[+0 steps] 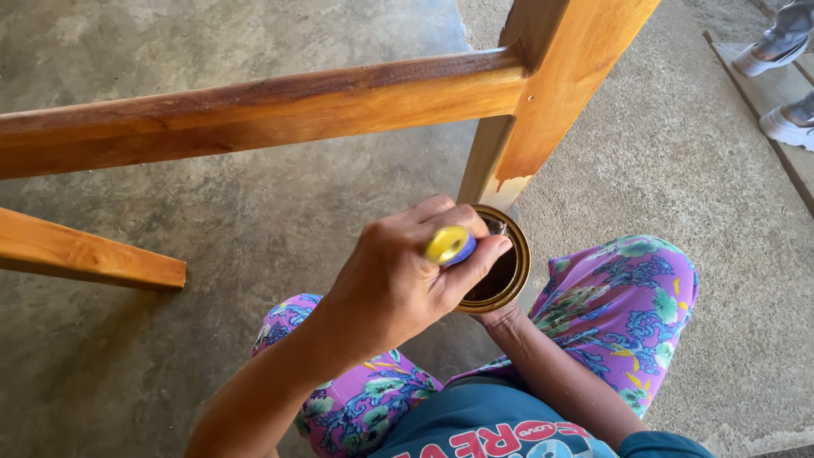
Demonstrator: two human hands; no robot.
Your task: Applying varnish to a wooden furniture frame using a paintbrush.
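Note:
My left hand [398,280] is closed around a brush handle [449,244] with a yellow and blue end, held over a small round tin [515,254] of dark brown liquid. The brush's bristles are hidden by my hand. My right hand [498,318] is under the tin and holds it up; only the wrist and a little of the hand show. Just behind the tin stands a wooden leg [543,102], glossy orange-brown higher up and pale bare wood at its lower end. A glossy wooden rail [254,110] joins it from the left.
Another wooden rail end [93,254] juts in from the left. The floor is grey concrete [212,356]. My knees in purple flowered trousers [627,305] are bent beside the tin. Another person's light shoes [784,85] stand on a board at the upper right.

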